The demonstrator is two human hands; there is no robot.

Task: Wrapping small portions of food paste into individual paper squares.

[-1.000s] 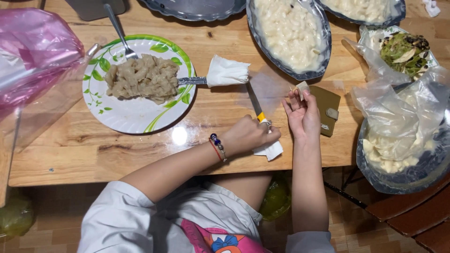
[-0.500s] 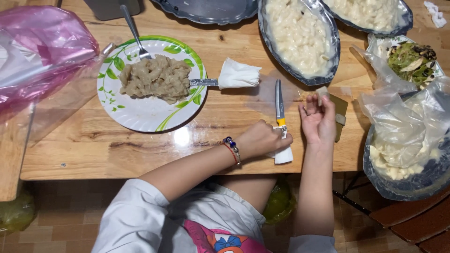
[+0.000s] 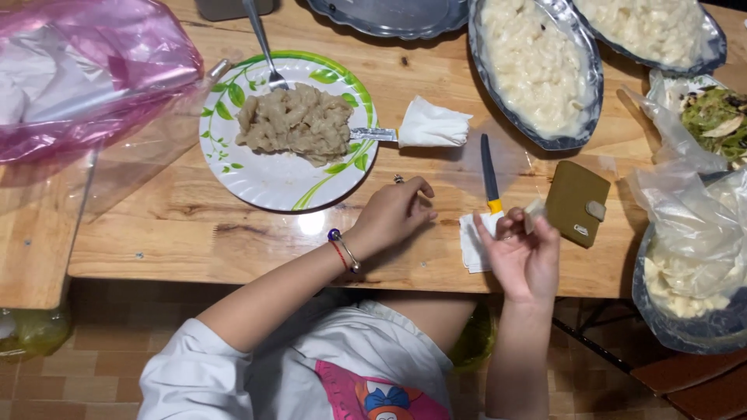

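My right hand (image 3: 520,255) is raised just over the table's near edge and pinches a small pale piece of dough (image 3: 534,214) between its fingertips. My left hand (image 3: 395,211) rests on the wooden table (image 3: 194,233) with loosely curled fingers, holding nothing; a ring and a beaded bracelet show on it. Between the hands lies a knife (image 3: 488,173) with a dark blade, its yellow handle end on a white tissue (image 3: 471,243). An olive-brown wallet (image 3: 577,204) sits right beside the right hand.
A leaf-patterned white plate (image 3: 272,183) holds brownish filling (image 3: 296,123), a fork and a tissue-wrapped utensil (image 3: 424,124). Metal trays of pale pieces (image 3: 537,66) stand at the back. Clear bags over a bowl (image 3: 692,288) and greens (image 3: 716,113) are at right, a pink bag (image 3: 85,70) at left.
My left hand has let go of the knife, which now lies flat on the table, and has drawn back to the left. My right hand has come nearer, still holding the pale piece.
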